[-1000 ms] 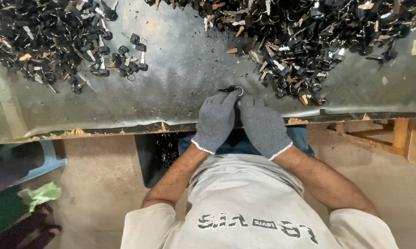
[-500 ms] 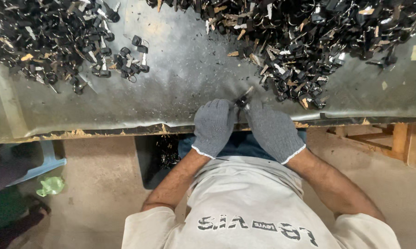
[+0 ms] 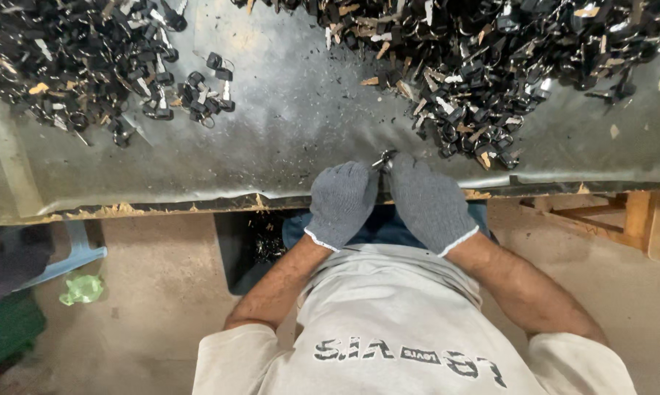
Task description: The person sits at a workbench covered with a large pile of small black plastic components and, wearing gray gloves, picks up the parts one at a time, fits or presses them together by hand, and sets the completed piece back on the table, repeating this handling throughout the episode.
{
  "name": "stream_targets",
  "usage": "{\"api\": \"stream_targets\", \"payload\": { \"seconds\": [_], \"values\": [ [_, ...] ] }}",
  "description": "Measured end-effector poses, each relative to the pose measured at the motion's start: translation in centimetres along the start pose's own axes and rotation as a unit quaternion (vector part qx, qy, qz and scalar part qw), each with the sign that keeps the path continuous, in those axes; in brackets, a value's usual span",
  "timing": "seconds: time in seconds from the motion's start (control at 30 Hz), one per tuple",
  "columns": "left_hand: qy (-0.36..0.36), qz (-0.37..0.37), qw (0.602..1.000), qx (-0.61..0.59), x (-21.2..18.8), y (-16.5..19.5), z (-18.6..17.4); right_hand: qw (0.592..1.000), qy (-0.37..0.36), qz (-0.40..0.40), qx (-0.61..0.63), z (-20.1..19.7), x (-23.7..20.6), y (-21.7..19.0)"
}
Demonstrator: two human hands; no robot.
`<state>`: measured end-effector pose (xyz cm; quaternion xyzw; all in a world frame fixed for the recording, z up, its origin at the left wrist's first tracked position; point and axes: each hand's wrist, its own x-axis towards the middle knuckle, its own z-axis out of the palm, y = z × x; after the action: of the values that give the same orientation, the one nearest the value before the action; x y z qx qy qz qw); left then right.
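Both grey knit-gloved hands, left hand [image 3: 342, 201] and right hand [image 3: 428, 203], sit slightly nearer the tabletop [image 3: 286, 124] edge than before. Fingers of both are pinched together on a small metal key piece [image 3: 383, 159]. Slippage risk: thick gloves dull the grip, so the piece may drop past the edge to the floor.

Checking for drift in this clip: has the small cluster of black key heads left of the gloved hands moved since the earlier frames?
No. The small cluster of black key heads keeps its place on the metal table, apart from the left pile.

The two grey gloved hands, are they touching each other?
Touching. The head view shows the left hand and right hand pressed together at the fingertips around a small metal piece at the table edge.
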<state>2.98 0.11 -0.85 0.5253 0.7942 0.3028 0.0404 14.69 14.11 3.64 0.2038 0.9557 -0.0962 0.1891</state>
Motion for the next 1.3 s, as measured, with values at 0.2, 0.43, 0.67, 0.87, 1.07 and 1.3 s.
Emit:
{"api": "stream_targets", "payload": {
  "seconds": [0.2, 0.43, 0.67, 0.87, 1.07, 1.3],
  "values": [
    [-0.135, -0.073, 0.988, 0.028, 0.5, 1.0, -2.0, 0.935, 0.248, -0.152, 0.205, -0.1, 0.6, 1.3],
    [0.05, 0.035, 0.998, -0.023, 3.7, -0.9, -4.0, 0.988, 0.035, -0.049, 0.145, 1.7, -0.7, -1.7],
    [-0.04, 0.005, 0.994, -0.105, 4.2, -1.4, -1.9, 0.991, 0.078, 0.044, 0.102, 0.0, -0.7, 0.0],
    [-0.036, -0.082, 0.994, -0.067, 2.4, -1.0, -1.4, 0.98, 0.122, 0.008, 0.157, 0.3, -0.3, 0.1],
    [-0.05, 0.0, 0.999, -0.004, 2.3, -1.6, -0.8, 0.977, 0.178, -0.058, 0.102, 0.4, 0.6, -0.6],
    [-0.068, 0.07, 0.993, 0.067, 1.7, -1.3, -0.1, 0.991, 0.126, -0.001, 0.054, 2.0, 0.5, -2.4]
  ]
}}
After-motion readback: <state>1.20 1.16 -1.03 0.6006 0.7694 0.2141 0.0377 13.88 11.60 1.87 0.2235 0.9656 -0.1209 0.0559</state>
